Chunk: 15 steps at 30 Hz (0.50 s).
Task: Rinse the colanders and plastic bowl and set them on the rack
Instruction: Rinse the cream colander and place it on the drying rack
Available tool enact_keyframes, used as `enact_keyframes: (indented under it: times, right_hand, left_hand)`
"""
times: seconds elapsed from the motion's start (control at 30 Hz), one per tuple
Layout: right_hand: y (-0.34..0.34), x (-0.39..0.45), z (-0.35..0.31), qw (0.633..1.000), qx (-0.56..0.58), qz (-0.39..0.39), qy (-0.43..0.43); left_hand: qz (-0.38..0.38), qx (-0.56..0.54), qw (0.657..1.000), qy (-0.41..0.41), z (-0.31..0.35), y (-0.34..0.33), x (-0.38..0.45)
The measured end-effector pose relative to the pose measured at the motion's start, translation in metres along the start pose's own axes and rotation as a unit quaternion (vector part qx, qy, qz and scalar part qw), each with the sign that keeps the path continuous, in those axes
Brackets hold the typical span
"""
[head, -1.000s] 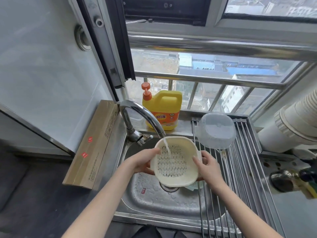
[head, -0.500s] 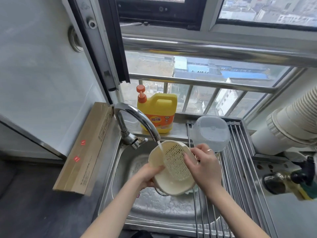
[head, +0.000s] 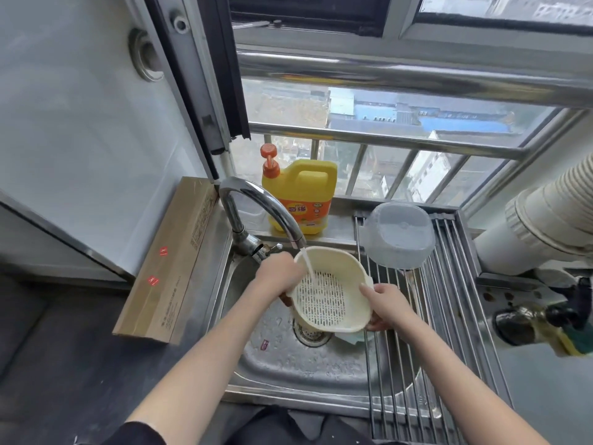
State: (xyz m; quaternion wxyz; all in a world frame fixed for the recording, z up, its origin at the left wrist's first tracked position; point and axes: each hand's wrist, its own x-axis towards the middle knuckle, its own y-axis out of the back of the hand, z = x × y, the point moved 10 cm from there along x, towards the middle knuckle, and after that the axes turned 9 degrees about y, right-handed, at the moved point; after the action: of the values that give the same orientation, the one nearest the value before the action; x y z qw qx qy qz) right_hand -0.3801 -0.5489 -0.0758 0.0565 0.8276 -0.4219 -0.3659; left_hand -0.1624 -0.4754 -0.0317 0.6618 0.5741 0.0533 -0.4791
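Head view: cream colander (head: pixel 327 292) held over sink (head: pixel 288 358), under tap (head: pixel 256 207). Water stream hits perforated inside near far rim. Left hand (head: pixel 277 277) clasps left rim, fingers wrapped round outside. Right hand (head: pixel 386 305) grips right rim, thumb on top edge, fingers under. Colander tilted, opening toward camera. Clear plastic bowl (head: pixel 398 234) upside down on far end of rack (head: pixel 449 316), apart from colander. Yellow soap jug (head: pixel 300 195) on ledge behind tap.
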Motion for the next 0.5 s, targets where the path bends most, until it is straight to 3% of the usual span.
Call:
enact_keyframes:
  times: [0.1, 0.27, 0.33, 0.43, 0.5]
  right_hand:
    - [-0.024, -0.007, 0.019, 0.998, 0.025, -0.059, -0.03]
    - [-0.053, -0.017, 0.043, 0.984, 0.098, -0.128, -0.068]
    - [-0.07, -0.024, 0.051, 0.959, 0.194, -0.166, -0.125]
    - [-0.093, -0.039, 0.053, 0.882, 0.375, -0.189, -0.214]
    - [-0.104, -0.044, 0.058, 0.864, 0.392, -0.205, -0.24]
  left_hand:
    - [0.07, 0.071, 0.994, -0.042, 0.004, 0.01, -0.011]
    - [0.047, 0.103, 0.99, -0.089, -0.03, -0.023, -0.022]
    - [0.049, 0.086, 0.989, -0.107, -0.048, -0.038, -0.026]
    - [0.084, 0.052, 0.982, -0.16, -0.07, -0.044, -0.04]
    - [0.089, 0.017, 0.977, -0.194, -0.083, -0.043, -0.052]
